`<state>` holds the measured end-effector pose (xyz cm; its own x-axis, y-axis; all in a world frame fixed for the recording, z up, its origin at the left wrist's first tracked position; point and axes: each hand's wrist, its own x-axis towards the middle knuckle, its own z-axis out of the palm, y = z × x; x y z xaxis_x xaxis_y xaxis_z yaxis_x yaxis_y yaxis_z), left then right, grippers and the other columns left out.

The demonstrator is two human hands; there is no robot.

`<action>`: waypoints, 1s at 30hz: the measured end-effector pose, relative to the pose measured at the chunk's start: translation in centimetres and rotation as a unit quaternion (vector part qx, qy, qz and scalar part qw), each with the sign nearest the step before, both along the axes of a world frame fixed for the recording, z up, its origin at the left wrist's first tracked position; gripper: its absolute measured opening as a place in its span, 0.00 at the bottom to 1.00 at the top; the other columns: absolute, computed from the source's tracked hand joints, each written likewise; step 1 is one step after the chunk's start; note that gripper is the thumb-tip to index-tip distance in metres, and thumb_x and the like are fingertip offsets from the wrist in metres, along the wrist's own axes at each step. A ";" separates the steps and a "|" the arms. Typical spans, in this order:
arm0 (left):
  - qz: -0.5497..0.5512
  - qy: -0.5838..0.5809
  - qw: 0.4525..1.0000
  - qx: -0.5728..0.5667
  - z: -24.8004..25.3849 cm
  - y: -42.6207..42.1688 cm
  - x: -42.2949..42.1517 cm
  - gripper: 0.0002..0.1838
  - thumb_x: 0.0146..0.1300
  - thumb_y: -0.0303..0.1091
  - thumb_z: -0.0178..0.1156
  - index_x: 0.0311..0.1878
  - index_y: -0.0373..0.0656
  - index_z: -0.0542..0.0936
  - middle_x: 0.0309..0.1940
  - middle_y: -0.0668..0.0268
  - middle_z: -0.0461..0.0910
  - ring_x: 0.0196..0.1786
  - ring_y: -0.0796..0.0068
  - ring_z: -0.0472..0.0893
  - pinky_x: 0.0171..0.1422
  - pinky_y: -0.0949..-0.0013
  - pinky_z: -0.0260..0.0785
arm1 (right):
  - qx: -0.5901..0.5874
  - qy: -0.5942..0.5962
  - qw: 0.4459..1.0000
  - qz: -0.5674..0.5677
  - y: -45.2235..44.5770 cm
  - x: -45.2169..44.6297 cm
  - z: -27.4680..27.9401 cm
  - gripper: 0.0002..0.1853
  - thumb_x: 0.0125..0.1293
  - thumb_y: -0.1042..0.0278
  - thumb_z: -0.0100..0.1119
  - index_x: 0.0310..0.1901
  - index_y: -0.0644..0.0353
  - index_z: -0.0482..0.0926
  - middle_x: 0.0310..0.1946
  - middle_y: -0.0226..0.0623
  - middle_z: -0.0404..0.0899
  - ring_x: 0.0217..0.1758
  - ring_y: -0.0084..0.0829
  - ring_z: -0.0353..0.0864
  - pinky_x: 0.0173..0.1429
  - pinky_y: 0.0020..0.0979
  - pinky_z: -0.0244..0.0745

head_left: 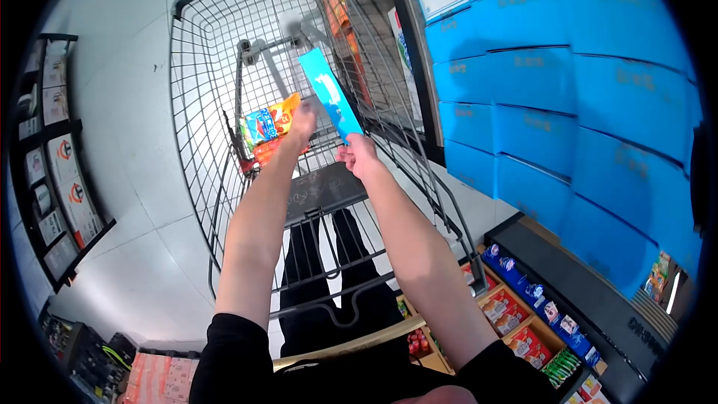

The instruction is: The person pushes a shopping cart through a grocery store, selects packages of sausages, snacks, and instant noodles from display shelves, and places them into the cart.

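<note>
My right hand (359, 155) is closed around the near end of a long, flat, bright blue box (329, 93), which it holds tilted over the shopping cart (196, 116). To its left, my left hand (303, 121) is closed at the right edge of an orange snack bag (284, 111); its fingers are partly blurred. A blue and green packet (259, 127) lies against that bag, and a red-orange packet (268, 151) shows just below. These packets are inside the wire cart, at its near left.
Stacked blue cartons (523, 82) rise on the right. A low shelf of boxed goods (63, 157) stands to the left on pale floor tiles (149, 179). Trays of small packaged sweets (516, 322) are at the lower right. The cart's folded seat flap (325, 191) is near me.
</note>
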<state>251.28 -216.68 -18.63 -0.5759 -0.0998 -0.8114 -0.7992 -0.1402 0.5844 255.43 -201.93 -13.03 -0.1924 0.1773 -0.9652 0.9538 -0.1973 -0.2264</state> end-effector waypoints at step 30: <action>-0.495 0.042 0.742 -0.451 36.8 -10.1 40.2 0.30 0.53 0.72 0.61 0.37 0.54 0.86 0.28 0.65 0.85 0.36 0.60 0.85 0.40 0.58 0.75 | 0.215 0.353 0.343 0.843 13.7 20.1 31.2 0.12 0.57 0.55 0.59 0.37 0.50 0.83 0.30 0.40 0.85 0.36 0.45 0.86 0.39 0.47 0.80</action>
<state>291.53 -226.76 18.18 -0.7739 -0.0747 -0.6289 -0.2056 0.9689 0.1379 275.51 -188.26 18.21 -0.5309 -0.6636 -0.5271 -0.6933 0.6978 -0.1802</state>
